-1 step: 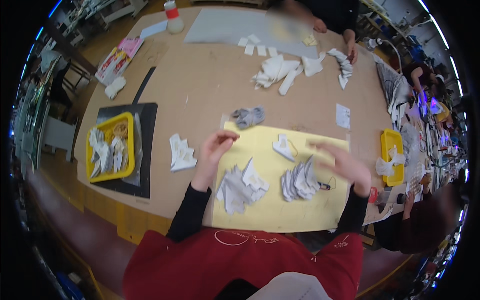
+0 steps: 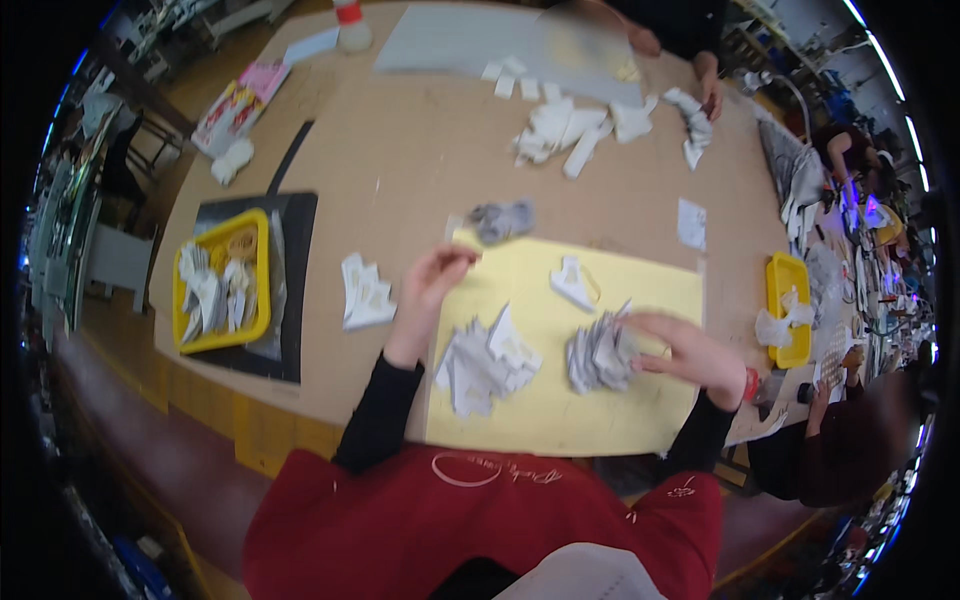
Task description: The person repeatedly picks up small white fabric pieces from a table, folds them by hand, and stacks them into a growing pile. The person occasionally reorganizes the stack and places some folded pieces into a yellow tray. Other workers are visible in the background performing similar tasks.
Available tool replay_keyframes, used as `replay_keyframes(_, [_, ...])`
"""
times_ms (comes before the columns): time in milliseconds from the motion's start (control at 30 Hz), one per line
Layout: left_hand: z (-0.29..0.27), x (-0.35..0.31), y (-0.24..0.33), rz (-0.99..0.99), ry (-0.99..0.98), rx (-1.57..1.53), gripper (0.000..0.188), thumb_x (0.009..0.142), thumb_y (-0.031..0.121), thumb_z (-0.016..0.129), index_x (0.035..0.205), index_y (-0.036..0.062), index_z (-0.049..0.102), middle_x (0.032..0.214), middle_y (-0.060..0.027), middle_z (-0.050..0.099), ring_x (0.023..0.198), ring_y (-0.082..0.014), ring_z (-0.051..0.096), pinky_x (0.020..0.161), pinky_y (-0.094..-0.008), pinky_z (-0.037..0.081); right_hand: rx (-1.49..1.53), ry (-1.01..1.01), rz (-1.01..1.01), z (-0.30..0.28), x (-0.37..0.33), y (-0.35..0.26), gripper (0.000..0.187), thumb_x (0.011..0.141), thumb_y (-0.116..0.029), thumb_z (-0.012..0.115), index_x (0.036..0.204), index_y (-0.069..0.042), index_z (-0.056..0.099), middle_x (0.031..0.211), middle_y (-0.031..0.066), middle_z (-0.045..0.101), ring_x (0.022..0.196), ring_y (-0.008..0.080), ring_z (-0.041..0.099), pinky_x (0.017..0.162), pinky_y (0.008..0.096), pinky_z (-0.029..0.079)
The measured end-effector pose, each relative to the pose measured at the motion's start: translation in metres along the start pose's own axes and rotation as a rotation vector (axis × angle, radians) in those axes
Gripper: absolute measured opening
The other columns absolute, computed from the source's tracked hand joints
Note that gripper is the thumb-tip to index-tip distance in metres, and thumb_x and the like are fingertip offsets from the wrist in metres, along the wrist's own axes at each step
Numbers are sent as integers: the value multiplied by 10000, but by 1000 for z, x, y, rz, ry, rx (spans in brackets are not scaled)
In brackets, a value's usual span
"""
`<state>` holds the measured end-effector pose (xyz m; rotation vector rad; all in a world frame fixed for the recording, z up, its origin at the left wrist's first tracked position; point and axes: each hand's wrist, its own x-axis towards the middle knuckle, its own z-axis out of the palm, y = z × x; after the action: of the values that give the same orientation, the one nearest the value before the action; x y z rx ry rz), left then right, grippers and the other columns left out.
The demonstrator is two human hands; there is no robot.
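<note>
Above the upper left part of a yellow sheet [image 2: 540, 420], my left hand [image 2: 435, 280] is closed, thumb and fingertips drawn together. Whatever they might hold is too small to make out. My right hand [image 2: 685, 350] is at the right edge of a stack of grey-white cut pieces [image 2: 598, 355]; its fingers are apart and reach over the stack. I cannot tell whether they grip a piece. Left of that stack lies a looser pile of similar pieces [image 2: 475, 370]. A single white piece [image 2: 570, 283] with a yellow loop beside it rests above the stack.
A grey bundle [image 2: 503, 220] lies at the sheet's top edge. White pieces [image 2: 366, 293] sit to the left, near a yellow tray [image 2: 265, 290] of parts on a black mat [image 2: 300, 240]. Another yellow tray [image 2: 775, 290] stands right. Across the table are a co-worker's hand [image 2: 710, 92] and white pieces [image 2: 560, 130].
My right hand has come down to the stack's right edge and now covers the dark-handled small tool that showed there. The left hand has brought its thumb and fingers closer together.
</note>
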<state>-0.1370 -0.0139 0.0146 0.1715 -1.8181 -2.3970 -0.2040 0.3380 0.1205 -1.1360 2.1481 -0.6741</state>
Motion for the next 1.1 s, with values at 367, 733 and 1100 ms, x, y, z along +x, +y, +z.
replay_keyframes(367, [-5,22,-17,-14,89,49,204,957,144,590,1106,10,632,1060,-69,686,1023,-133,602,948,-271,432,500,618,240,143,52,-50,451,920,-118,649,1340,2,532,1187,155,631,972,274,629,845,373,497])
replay_keyframes(733, [-22,-91,-42,14,96,332,340,917,92,643,1241,22,567,1181,-84,618,1095,-161,584,973,-295,442,25,799,287,187,112,-40,491,858,-137,719,1285,44,559,1047,168,551,978,339,534,860,406,447])
replay_keyframes(1100, [-22,-80,-49,101,25,449,382,890,30,661,1256,15,554,1161,-82,625,1060,-172,589,930,-301,467,377,880,192,182,122,-28,498,795,-30,726,1276,-24,595,1039,137,552,921,284,579,821,357,480])
